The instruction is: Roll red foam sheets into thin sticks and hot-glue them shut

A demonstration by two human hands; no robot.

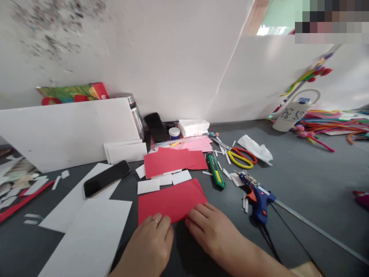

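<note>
Red paper (pixel 171 201), near edge touching fingers (pixel 200 218)

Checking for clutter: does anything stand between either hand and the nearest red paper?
Nothing visible does: the left hand and right hand touch the red paper at its near edge; white cards lie beyond it.

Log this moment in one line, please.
left hand: touching red paper | right hand: touching it | right of paper: green cutter, glue gun | left of paper: phone
</note>
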